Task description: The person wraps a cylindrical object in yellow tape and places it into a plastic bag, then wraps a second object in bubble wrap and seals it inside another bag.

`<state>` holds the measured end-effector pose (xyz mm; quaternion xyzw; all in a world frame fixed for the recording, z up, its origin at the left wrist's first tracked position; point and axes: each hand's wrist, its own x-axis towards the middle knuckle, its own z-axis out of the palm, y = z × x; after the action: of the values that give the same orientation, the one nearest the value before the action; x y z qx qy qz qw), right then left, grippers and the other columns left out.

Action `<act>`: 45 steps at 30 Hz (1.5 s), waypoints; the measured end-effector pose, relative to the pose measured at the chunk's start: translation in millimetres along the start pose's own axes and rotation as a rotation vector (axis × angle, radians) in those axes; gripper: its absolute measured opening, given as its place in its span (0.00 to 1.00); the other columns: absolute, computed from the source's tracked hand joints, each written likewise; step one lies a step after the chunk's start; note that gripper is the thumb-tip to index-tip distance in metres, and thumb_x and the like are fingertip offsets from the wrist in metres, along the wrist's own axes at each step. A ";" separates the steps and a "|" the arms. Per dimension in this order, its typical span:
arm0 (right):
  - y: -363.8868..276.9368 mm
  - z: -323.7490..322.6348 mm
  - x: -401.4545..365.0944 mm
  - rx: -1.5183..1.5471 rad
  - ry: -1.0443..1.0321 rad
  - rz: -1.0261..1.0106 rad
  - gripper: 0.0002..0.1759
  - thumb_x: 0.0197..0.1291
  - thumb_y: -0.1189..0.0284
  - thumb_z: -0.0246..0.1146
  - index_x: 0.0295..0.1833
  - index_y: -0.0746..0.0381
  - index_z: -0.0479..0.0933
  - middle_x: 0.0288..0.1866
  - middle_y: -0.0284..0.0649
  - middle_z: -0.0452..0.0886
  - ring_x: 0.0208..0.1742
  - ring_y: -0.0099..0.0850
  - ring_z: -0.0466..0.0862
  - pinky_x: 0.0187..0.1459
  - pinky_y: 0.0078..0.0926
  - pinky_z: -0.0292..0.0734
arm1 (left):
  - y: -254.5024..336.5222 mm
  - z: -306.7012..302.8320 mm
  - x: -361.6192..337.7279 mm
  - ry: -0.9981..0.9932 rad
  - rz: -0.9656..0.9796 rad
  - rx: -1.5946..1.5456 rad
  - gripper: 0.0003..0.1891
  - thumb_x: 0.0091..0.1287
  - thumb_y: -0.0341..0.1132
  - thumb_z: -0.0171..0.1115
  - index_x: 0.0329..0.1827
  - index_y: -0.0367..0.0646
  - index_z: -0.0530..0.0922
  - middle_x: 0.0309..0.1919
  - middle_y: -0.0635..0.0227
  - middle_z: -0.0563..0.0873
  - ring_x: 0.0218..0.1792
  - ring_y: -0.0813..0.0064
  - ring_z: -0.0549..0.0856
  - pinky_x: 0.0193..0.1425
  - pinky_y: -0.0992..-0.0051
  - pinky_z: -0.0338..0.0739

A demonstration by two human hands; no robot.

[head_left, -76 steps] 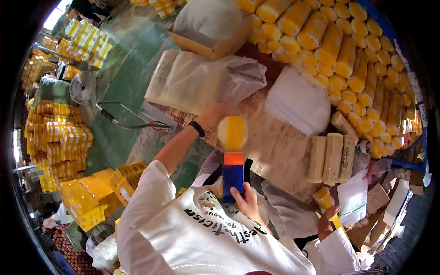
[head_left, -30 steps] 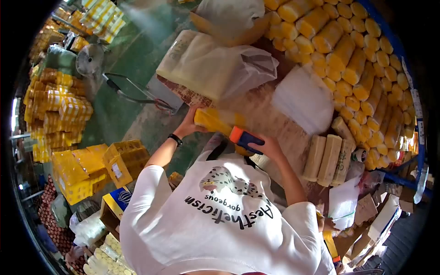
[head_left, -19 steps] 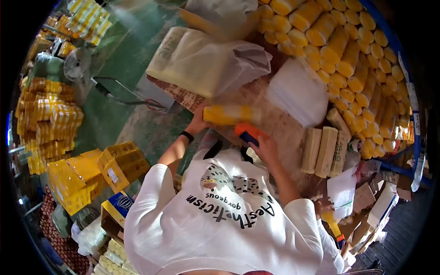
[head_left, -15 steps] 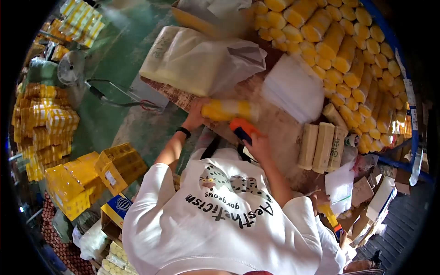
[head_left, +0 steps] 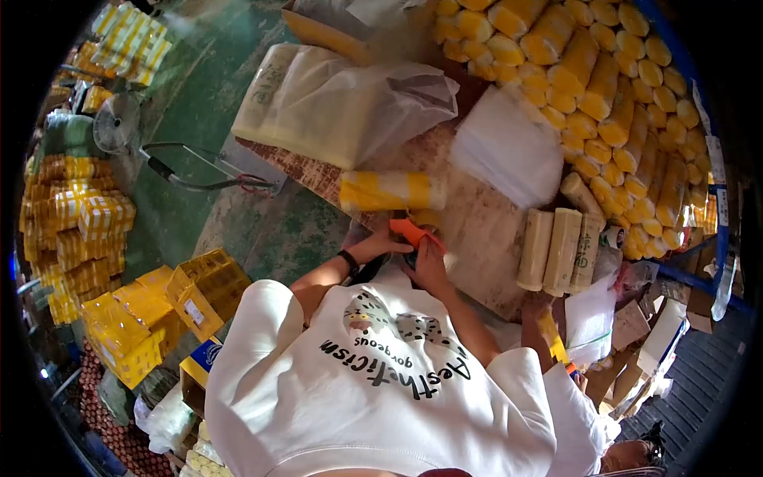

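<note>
An orange tape dispenser is held low over the near edge of the table, close to my body. My right hand is closed around its right side. My left hand has its fingers closed at the dispenser's left end; the exact grip is partly hidden. Just beyond my hands, a bundle wrapped in yellow tape lies crosswise on the wooden table, with neither hand on it. A strip of yellowish tape shows between the bundle and the dispenser.
A stack of clear plastic bags and white sheets lie farther back. Wrapped noodle-like packs stand at right, before piled yellow bundles. Taped yellow cartons sit at left. Another person's arm is at lower right.
My left hand has let go of the yellow bundle and come back to the tape dispenser. The dispenser has moved slightly toward my body; the bundle now rests on the table.
</note>
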<state>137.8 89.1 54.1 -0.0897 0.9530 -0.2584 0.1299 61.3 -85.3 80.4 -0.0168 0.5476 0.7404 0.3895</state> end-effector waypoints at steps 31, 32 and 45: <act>3.5 -97.6 19.3 -0.253 -0.150 -0.157 0.44 0.42 0.53 0.73 0.59 0.71 0.66 0.57 0.54 0.74 0.63 0.50 0.69 0.63 0.43 0.65 | -121.2 39.3 54.1 -0.167 -0.036 -0.951 0.18 0.62 0.26 0.48 0.55 0.43 0.75 0.51 0.67 0.81 0.52 0.71 0.79 0.57 0.71 0.74; -1.7 -109.7 22.3 -0.264 -0.179 -0.137 0.45 0.43 0.52 0.72 0.59 0.71 0.65 0.57 0.54 0.74 0.61 0.51 0.70 0.63 0.43 0.64 | -135.7 38.3 67.6 -0.125 -0.106 -1.015 0.22 0.54 0.19 0.47 0.52 0.42 0.75 0.49 0.68 0.80 0.51 0.70 0.79 0.55 0.72 0.74; 66.7 -83.7 38.3 0.819 -0.188 0.341 0.17 0.63 0.63 0.60 0.51 0.64 0.76 0.43 0.33 0.80 0.41 0.24 0.78 0.43 0.24 0.74 | -63.1 62.2 57.1 -0.183 0.115 -1.006 0.19 0.61 0.26 0.53 0.57 0.42 0.73 0.55 0.69 0.79 0.57 0.71 0.76 0.64 0.70 0.69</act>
<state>69.9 176.0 81.7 0.1041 0.7574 -0.5798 0.2814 84.1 4.0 29.1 -0.1070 0.0872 0.9310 0.3380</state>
